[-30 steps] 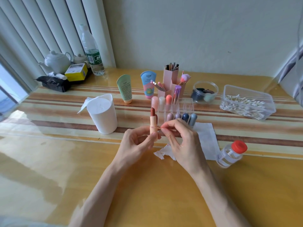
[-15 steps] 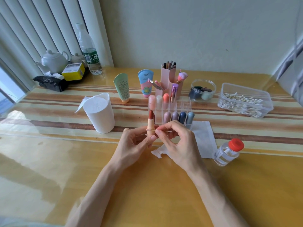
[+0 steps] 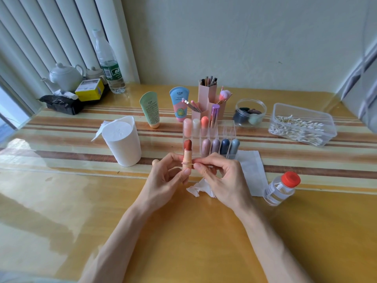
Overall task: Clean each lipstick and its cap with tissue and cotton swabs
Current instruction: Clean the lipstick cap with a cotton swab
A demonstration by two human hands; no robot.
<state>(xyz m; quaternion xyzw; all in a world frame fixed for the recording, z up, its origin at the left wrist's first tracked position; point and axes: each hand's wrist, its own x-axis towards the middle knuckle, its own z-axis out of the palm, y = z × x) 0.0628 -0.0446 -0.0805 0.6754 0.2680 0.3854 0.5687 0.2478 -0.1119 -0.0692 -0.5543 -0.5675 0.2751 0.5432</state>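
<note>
We've got the open lipstick [image 3: 187, 155] upright in our left hand [image 3: 167, 180], fingers curled round it; right hand [image 3: 222, 180] pinches a cotton swab [image 3: 201, 164] against its tube.

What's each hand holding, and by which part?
Left hand grips the open lipstick by its lower tube, bullet upward. Right hand pinches a cotton swab along its stick, one end against the tube.

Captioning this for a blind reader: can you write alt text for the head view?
A left hand holds an uncapped lipstick upright while the right hand pinches a cotton swab against its tube, above a yellow table. Behind stand a lipstick rack, a tissue roll and a box of swabs.
</note>
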